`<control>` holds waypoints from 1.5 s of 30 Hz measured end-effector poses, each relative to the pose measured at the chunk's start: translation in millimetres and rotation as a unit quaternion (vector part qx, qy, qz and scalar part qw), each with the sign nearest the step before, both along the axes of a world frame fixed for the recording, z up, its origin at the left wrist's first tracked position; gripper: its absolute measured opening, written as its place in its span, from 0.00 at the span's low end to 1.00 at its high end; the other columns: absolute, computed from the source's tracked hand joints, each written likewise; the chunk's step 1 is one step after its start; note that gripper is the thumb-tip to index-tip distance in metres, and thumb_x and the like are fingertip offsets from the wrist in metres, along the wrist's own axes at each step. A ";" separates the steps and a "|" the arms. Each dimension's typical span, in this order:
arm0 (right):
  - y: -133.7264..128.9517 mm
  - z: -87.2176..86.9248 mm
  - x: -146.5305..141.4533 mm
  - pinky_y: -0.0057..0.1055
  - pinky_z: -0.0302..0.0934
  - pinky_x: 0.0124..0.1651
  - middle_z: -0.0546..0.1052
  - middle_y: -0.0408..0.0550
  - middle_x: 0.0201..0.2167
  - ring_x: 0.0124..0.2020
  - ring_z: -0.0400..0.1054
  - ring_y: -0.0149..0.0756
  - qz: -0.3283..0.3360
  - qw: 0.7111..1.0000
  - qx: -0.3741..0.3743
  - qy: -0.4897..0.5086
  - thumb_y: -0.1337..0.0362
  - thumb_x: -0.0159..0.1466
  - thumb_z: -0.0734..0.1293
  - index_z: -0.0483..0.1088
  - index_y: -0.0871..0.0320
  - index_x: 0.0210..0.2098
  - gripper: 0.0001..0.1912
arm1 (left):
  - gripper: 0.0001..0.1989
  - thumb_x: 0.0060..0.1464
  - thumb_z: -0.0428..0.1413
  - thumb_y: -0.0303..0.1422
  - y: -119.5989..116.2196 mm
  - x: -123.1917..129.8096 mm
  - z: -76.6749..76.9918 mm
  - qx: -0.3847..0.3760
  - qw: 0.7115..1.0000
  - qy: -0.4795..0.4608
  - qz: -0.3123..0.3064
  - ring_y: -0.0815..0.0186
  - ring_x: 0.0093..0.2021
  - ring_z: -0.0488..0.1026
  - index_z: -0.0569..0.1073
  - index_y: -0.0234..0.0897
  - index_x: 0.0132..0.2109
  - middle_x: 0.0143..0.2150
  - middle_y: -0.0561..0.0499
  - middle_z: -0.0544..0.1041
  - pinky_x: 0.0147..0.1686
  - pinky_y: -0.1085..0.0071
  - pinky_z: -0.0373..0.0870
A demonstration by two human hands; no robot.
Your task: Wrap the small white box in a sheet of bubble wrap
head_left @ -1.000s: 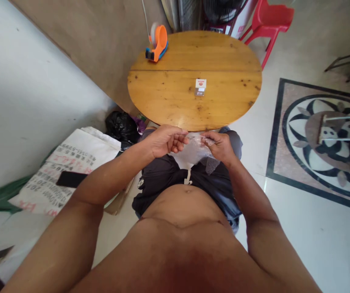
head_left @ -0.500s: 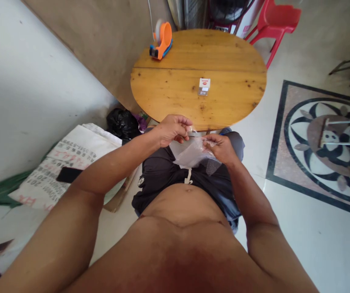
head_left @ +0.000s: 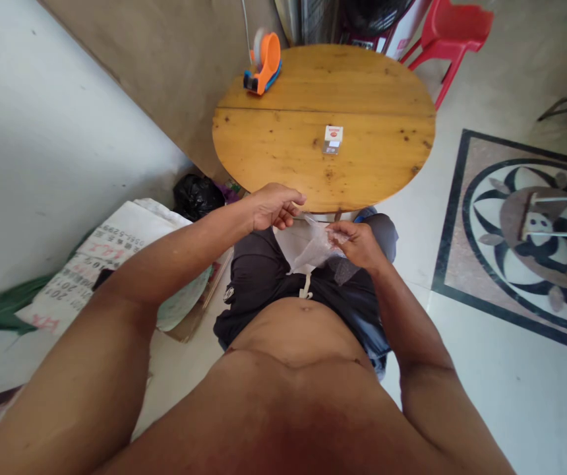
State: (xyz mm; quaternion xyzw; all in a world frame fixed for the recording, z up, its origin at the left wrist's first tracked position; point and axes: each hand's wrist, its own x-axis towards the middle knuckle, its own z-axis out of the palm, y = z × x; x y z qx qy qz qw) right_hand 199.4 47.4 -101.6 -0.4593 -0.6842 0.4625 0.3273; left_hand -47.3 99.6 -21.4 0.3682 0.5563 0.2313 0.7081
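right hand [head_left: 360, 245]: you're pinching plastic [head_left: 313, 247], just before the counter [head_left: 377, 165]
left hand [head_left: 276, 206]: curled, grip unclear
plastic: limp, needs gentle handling

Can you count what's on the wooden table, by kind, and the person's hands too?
Tape dispenser: 1
Small box: 1
Hands: 2 (left hand, right hand)
Total: 4
Not counted: clear plastic in the right hand; number of pieces unclear.
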 end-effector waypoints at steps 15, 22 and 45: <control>0.5 -7.4 3.5 0.28 0.65 0.32 0.80 0.44 0.26 0.28 0.73 0.35 0.069 0.991 0.072 -0.085 0.62 0.65 0.66 0.80 0.57 0.39 0.11 | 0.08 0.43 0.65 0.19 -14.6 -10.6 -29.5 0.078 0.993 0.086 -0.036 0.73 0.14 0.69 0.77 0.34 0.31 0.20 0.54 0.74 0.15 0.81 0.58; -1.5 -5.9 2.7 0.28 0.63 0.32 0.79 0.44 0.24 0.26 0.72 0.33 0.084 0.990 0.076 -0.089 0.62 0.65 0.65 0.80 0.58 0.39 0.11 | 0.03 0.48 0.64 0.24 -12.8 -15.1 -31.9 0.120 0.981 0.140 -0.059 0.69 0.18 0.74 0.78 0.33 0.29 0.22 0.50 0.76 0.16 0.80 0.63; -4.7 0.1 -15.0 0.31 0.66 0.32 0.81 0.45 0.28 0.26 0.73 0.35 -0.049 0.990 0.116 -0.069 0.56 0.63 0.70 0.79 0.57 0.40 0.12 | 0.11 0.55 0.60 0.24 9.7 -17.8 -22.8 0.319 0.946 0.048 0.015 0.76 0.21 0.74 0.74 0.33 0.46 0.28 0.56 0.77 0.28 0.78 0.73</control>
